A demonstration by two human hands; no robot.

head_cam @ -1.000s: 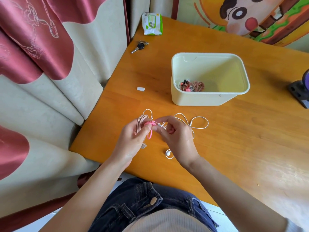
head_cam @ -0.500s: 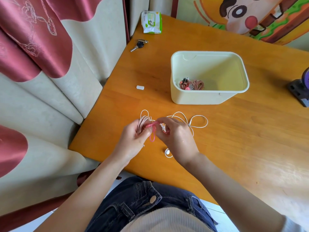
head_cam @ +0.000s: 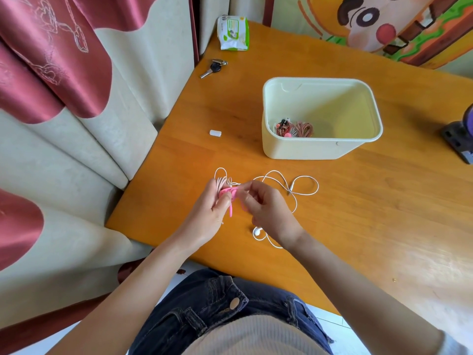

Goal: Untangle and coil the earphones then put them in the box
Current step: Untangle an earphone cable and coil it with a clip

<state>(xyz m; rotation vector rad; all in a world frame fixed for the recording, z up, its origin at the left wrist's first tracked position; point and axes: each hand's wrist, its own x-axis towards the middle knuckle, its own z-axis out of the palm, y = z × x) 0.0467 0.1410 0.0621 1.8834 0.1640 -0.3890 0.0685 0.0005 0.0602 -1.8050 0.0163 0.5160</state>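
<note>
Left hand grips coiled earphones, right hand pinches the pink tie; a slip could spill loops onto the white cord beside them.

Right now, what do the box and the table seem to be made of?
The box looks like cream plastic, smooth and matte, with a moulded rim. The table looks like wood, orange-brown with grain and a glossy varnish; it could be veneer.
</note>
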